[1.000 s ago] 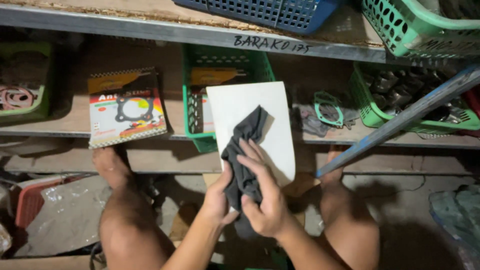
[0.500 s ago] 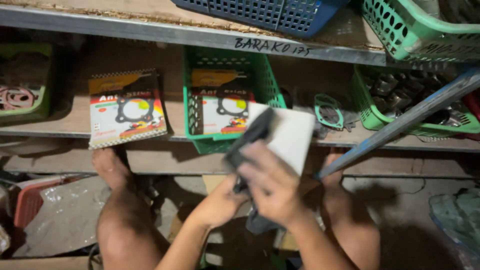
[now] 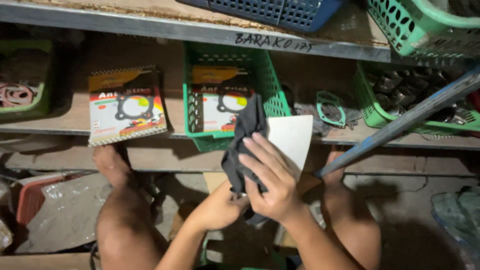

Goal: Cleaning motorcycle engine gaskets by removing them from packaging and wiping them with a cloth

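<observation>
Since half a second ago your right hand (image 3: 272, 187) has slid lower on the white card (image 3: 292, 140), so more of the card's upper right shows, and the dark cloth (image 3: 245, 145) now stands up taller at its left edge. Your right hand lies flat against the cloth with fingers stretched out and only loosely apart, pressing the cloth onto the card. Your left hand (image 3: 220, 207) sits below and behind it, curled closed around the lower part of the cloth and the card's bottom edge; exactly how its fingers grip is hidden by the right hand. The card is held up in front of the wooden shelf (image 3: 150, 160), just before the green basket (image 3: 225, 95) that holds a printed packet. Another printed packet (image 3: 127, 107) leans on the shelf to the left, well apart from your hands. Your knees frame both hands from below.
</observation>
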